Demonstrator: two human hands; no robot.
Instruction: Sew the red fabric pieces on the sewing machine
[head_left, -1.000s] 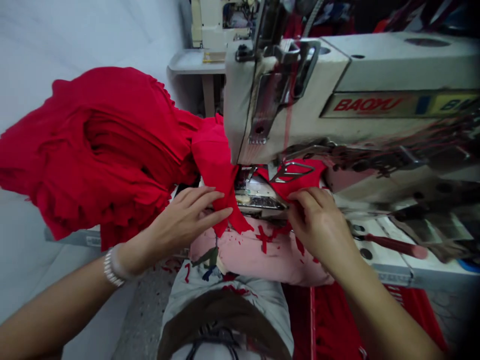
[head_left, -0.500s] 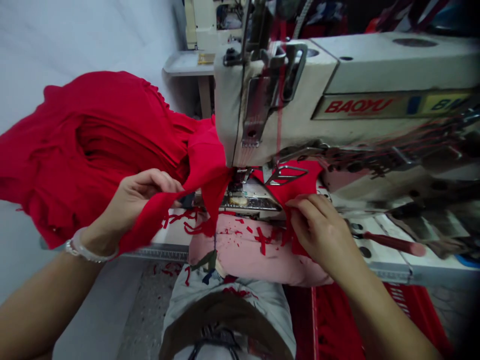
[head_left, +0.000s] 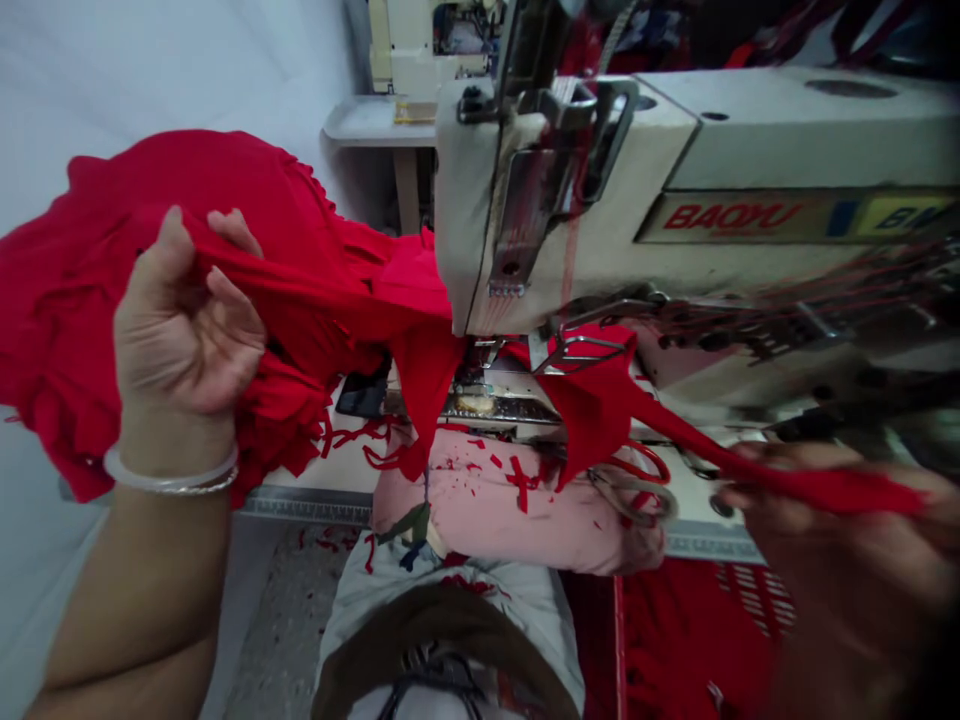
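Note:
My left hand (head_left: pixel 184 310) pinches a stretched band of the red knit garment (head_left: pixel 67 300), whose bulk hangs in folds at the left. Red fabric runs from that hand to under the presser area of the cream BAOYU sewing machine (head_left: pixel 750 130). My right hand (head_left: pixel 832 510), blurred by motion, grips a taut red fabric strip (head_left: pixel 795 485) leading back from the needle plate (head_left: pixel 495 405). A metal fabric guide (head_left: pixel 577 352) lies over the red cloth. Whether stitching is under the cloth is hidden.
Below the machine lies a pink cloth (head_left: pixel 517 525) strewn with red scraps. Metal snips (head_left: pixel 634 495) and red thread loops sit at its right end. A red bin (head_left: pixel 690 630) stands lower right. Another sewing machine (head_left: pixel 427 50) stands behind, and a white wall runs along the left.
My left hand has moved up and left, taking the red band with it. My right hand has swung right, pulling the red strip out taut from the machine.

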